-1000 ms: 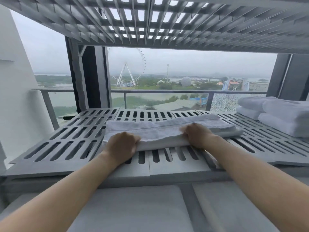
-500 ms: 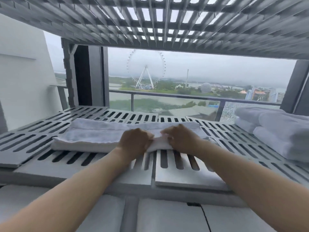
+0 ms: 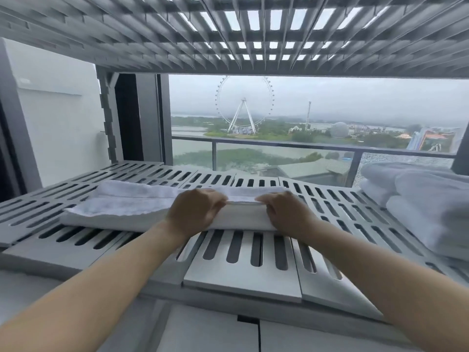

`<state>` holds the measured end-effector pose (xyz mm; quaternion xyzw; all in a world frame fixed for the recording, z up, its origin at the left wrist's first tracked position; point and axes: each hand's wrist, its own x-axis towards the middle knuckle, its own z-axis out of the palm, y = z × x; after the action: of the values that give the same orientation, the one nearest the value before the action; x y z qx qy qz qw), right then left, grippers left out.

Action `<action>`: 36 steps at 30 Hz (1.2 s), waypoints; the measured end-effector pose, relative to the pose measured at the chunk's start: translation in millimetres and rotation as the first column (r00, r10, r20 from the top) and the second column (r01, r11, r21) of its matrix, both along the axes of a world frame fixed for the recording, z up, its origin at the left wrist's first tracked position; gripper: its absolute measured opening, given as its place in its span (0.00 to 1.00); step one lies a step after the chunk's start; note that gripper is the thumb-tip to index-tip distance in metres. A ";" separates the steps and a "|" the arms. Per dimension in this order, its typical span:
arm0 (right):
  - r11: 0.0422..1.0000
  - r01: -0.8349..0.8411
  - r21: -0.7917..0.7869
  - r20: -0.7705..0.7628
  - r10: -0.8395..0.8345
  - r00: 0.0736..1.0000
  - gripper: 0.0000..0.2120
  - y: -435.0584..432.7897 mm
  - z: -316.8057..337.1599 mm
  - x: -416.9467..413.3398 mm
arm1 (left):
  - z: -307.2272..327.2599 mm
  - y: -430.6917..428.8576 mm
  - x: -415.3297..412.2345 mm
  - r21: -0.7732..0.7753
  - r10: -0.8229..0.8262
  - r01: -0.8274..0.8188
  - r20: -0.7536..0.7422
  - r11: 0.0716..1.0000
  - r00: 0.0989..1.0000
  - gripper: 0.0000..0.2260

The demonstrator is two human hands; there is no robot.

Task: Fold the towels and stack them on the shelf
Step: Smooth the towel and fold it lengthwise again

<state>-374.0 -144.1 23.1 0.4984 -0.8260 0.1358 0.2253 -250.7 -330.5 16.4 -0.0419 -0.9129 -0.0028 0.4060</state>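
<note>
Pinching with left hand (image 3: 196, 212) and right hand (image 3: 284, 212), both closed on the right end of the folded towel (image 3: 121, 207), lying long across the slotted shelf (image 3: 243, 273). Risking loose layers sliding apart and edges mismatching when folding over, with stacked towels (image 3: 426, 199) waiting at right.

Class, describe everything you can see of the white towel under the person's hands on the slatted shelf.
The towel is white, terry-looking cloth, folded lengthwise into a long flat band of several layers. It lies across the grey slotted shelf, its left end free and slightly ragged-edged. The left hand and right hand rest on its right part, fingers curled over the upper layer's edge. It lies apart from the stack of folded towels to the right.
</note>
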 end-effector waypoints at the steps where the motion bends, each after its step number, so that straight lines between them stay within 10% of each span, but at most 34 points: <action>1: 0.999 -0.002 -0.053 -0.044 0.000 0.999 0.16 5.3 0.5 1.3 | 2.1 2.3 0.6 -0.004 -0.024 0.024 -0.040 1.000 0.999 0.05; 18: 0.983 -0.152 -0.101 -0.153 0.136 0.979 0.07 29.2 -12.6 4.7 | -5.0 9.0 8.2 -0.020 -0.159 0.167 0.199 0.986 0.967 0.06; 29: 0.990 -0.118 0.076 -0.019 0.120 0.993 0.14 15.9 -10.0 -15.6 | -1.5 2.8 -14.0 -0.133 0.028 0.010 0.280 0.991 0.959 0.16; 36: 0.980 -0.116 -0.160 0.193 0.147 0.970 0.11 17.9 -13.7 -33.9 | 0.5 2.8 -24.5 0.038 0.066 -0.088 0.394 0.995 0.917 0.15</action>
<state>-407.9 -126.2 9.4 0.5174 -0.7976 0.2618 0.1662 -275.2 -327.7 17.0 0.0068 -0.9762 -0.0204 0.2157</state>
